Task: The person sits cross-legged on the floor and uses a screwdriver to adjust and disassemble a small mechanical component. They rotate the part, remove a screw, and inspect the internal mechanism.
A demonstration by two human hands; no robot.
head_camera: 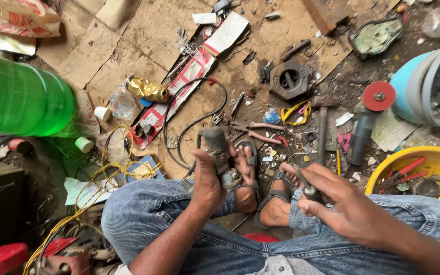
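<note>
From the head camera we're looking straight down at our own lap, sitting low with sandalled feet on a cardboard-covered floor point(143, 40).

Our left hand point(205, 183) is wrapped tight around a grimy power tool body point(215, 147), a worn grey motor housing standing roughly upright just above our left knee, with a black cord point(189, 122) looping away from it across the cardboard. Fingers closed all the way round it, thumb side toward us.

Our right hand point(339, 201) is closed on a small screwdriver point(304, 183), its dark handle pinched between thumb and fingers, with the shaft angled up-left toward the tool. The tip isn't touching the housing as far as we can tell, just near it.

Handling guess: that tool body looks like metal with a motor inside, so fairly heavy for its size, totally rigid, and probably greasy or dusty enough to slip. Gripping it round the middle of the barrel like we do now seems the sensible spot, away from the cord end. The cord itself is floppy and will drag. The screwdriver is light and stiff, best held by the handle.

Around us: a green plastic bottle point(19, 97) at left, pliers point(263, 131) just past our toes, a red grinding disc point(379, 95), and a yellow bowl point(434, 160) of odds and ends at right.
</note>
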